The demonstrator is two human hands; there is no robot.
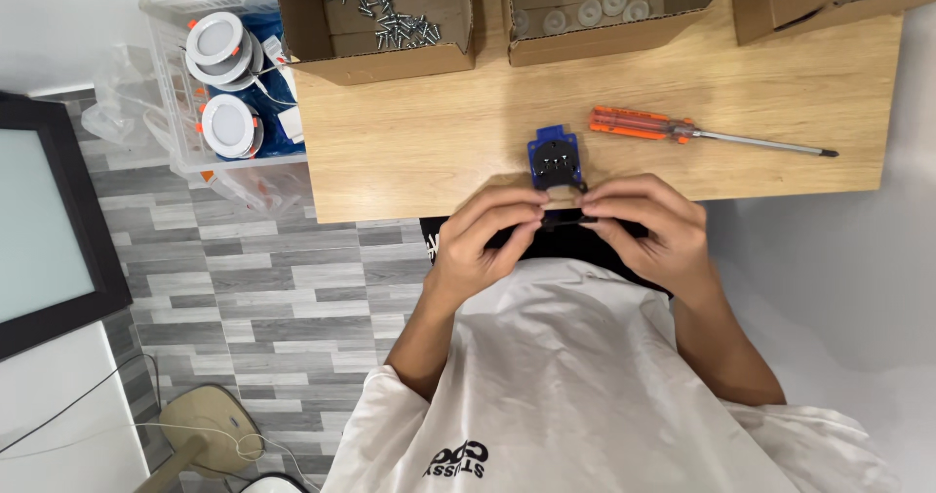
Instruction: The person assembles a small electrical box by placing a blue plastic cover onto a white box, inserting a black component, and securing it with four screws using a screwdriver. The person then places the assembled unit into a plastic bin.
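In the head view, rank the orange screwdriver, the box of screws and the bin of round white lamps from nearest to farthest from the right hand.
From the right hand:
1. Orange screwdriver, on the table just beyond the hand.
2. Box of screws, at the table's far left edge.
3. Bin of round white lamps, off the table's left end.

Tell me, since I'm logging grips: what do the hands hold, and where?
Both hands, left hand and right hand, pinch the blue-and-black part by its near lower edge.
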